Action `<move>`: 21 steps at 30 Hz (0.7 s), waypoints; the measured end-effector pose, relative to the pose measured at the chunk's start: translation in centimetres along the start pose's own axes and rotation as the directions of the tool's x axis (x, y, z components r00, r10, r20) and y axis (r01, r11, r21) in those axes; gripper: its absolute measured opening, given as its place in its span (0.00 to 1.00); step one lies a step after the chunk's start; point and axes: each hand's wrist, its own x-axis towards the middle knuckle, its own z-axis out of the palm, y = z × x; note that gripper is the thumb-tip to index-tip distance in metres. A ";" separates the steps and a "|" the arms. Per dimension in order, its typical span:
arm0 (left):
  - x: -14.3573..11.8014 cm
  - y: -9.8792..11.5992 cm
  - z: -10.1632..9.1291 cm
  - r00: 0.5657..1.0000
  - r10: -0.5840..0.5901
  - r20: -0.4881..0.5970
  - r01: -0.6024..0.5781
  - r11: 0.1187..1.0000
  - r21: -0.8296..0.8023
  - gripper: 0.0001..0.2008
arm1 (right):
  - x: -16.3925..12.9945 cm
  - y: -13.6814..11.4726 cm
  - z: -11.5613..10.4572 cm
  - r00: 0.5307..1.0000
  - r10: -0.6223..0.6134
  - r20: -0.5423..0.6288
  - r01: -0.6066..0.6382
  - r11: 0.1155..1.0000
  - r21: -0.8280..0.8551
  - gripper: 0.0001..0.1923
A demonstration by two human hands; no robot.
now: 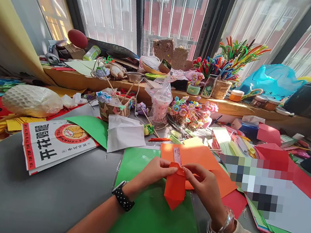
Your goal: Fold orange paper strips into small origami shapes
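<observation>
Left hand (156, 171) and right hand (203, 184) pinch folded orange paper (175, 188); fingers curled.

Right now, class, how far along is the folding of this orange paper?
Done: the orange paper piece already carries several folds, forming a narrow strip with a pointed lower tip. In hand: the left hand and right hand pinch its top edge together above the green sheet. Left: the top looks unfinished, and the orange sheet behind lies flat and unfolded.
</observation>
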 end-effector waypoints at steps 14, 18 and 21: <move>0.0 -0.3 0.1 1.000 0.011 0.016 -0.013 0.993 0.114 0.16 | 0.0 -0.1 -0.1 0.964 0.215 0.160 -0.246 0.945 0.217 0.17; 0.0 -0.3 0.2 1.000 0.006 0.008 -0.007 0.997 0.072 0.17 | 0.0 0.1 0.1 0.962 0.229 0.146 -0.261 0.929 0.261 0.17; 0.0 -0.1 0.4 1.000 -0.012 0.005 0.011 0.998 0.062 0.19 | 0.0 0.1 0.2 0.962 0.241 0.131 -0.271 0.910 0.313 0.17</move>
